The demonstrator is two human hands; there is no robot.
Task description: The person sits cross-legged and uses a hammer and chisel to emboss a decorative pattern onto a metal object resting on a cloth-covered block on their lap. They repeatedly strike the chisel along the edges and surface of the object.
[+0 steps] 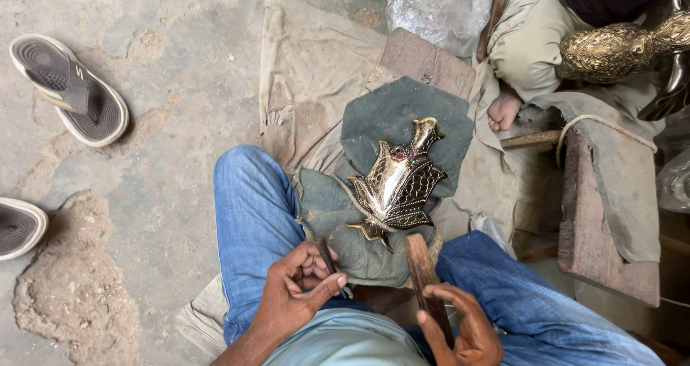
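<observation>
A shiny brass ornament with dark engraved pattern and a red spot lies on a grey-green cloth pad between my knees. My left hand is closed around a small dark chisel-like tool just below the pad. A wooden handle, pointing up toward the ornament, is gripped in my right hand. Neither hand touches the ornament.
A beige cloth covers the concrete floor. Two sandals lie at the left. Another person sits at the top right, bare foot showing, with a patterned brass piece. A wooden block stands right; plastic sheet above.
</observation>
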